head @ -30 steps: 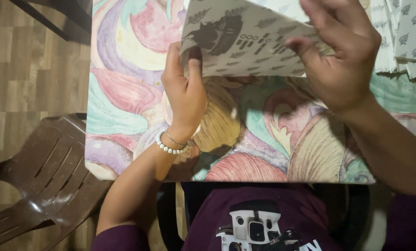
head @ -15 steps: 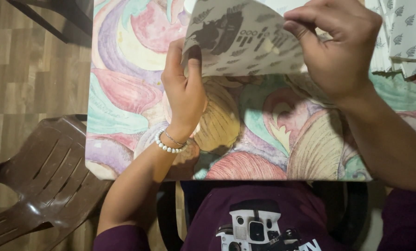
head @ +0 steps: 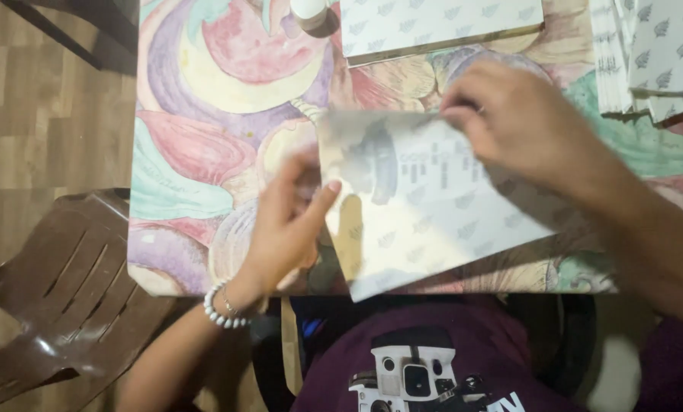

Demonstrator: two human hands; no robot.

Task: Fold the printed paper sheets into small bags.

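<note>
A patterned grey-white paper sheet (head: 425, 214) with small leaf marks and a dark printed patch lies tilted over the near edge of the colourful painted table (head: 204, 137). My left hand (head: 288, 221), with a white bead bracelet at the wrist, touches the sheet's left edge with thumb and fingers. My right hand (head: 517, 122) pinches the sheet's upper right corner. The image is motion-blurred.
A flat white patterned sheet (head: 440, 27) lies at the table's far side beside a small round white object (head: 311, 11). A stack of similar sheets (head: 646, 53) sits at the far right. A brown plastic chair (head: 59, 297) stands on the wooden floor at left.
The sheet has come down from the far side of the table toward me and flattened out. Both hands moved with it, the left now lower at its edge.
</note>
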